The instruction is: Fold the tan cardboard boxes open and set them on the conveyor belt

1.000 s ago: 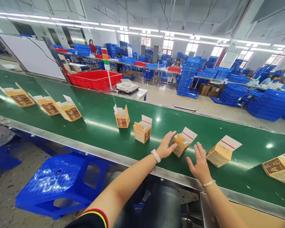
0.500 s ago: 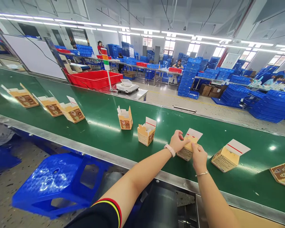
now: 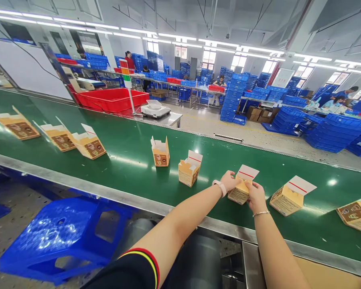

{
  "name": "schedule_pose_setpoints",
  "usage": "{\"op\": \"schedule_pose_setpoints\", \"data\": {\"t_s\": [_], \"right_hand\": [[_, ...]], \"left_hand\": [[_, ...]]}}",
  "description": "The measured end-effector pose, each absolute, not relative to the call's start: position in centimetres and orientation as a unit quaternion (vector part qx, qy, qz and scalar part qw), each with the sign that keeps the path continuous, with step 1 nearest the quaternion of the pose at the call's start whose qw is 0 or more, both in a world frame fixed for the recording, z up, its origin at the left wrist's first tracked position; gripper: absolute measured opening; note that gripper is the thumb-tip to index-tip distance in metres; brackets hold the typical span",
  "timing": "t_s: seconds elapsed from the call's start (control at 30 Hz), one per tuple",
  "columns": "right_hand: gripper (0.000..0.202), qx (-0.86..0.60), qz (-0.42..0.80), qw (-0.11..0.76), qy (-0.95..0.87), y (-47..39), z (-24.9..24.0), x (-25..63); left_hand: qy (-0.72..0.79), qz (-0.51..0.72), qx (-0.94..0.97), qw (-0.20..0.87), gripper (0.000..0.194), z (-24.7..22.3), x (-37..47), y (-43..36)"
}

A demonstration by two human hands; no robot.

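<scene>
While both hands close on one small carton near the front edge of the green belt, seven more cartons lie or stand along it, eight in all. The left hand grips the carton's left side and the right hand its right side, fingers curled over the open top; its white lid flap with a red stripe sticks up behind them. Two cartons stand upright to the left, one with notched white flaps, one with a striped lid flap. Three more lie flat farther left: and. To the right, one tilted carton shows the same striped flap, and another lies flat at the frame's edge. All are tan cardboard with brown printed panels, boxy and matte. The belt is smooth and glossy, edged by a steel rail. One blue plastic stool, dimpled on top, sits below. Across the belt rests one red plastic bin.
</scene>
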State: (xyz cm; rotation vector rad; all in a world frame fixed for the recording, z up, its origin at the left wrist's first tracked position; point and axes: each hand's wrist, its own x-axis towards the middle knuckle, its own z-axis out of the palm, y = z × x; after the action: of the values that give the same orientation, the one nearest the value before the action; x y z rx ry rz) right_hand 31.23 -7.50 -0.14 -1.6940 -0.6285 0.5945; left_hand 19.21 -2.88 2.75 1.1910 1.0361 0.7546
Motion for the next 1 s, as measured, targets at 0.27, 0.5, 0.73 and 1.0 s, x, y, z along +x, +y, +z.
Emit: {"op": "schedule_pose_setpoints", "data": {"t_s": [0.27,0.5,0.73,1.0], "right_hand": [[0.047,-0.562,-0.277,0.538,-0.564,-12.3,0.0,26.5],[0.054,-0.573,-0.273,0.417,-0.651,-9.4,1.0,21.1],[0.070,-0.755,-0.244,0.321,-0.516,-9.9,1.2,26.2],[0.066,-0.815,-0.192,0.231,-0.496,-10.3,2.9,28.7]], "left_hand": [[0.296,0.765,0.550,0.155,0.024,0.2,8.1,-7.0],[0.496,0.714,0.441,0.222,0.030,-1.1,1.2,-2.9],[0.526,0.704,0.405,0.252,0.023,-2.9,-2.0,-2.7],[0.481,0.688,0.436,0.325,0.019,-1.3,0.5,-3.1]]}}
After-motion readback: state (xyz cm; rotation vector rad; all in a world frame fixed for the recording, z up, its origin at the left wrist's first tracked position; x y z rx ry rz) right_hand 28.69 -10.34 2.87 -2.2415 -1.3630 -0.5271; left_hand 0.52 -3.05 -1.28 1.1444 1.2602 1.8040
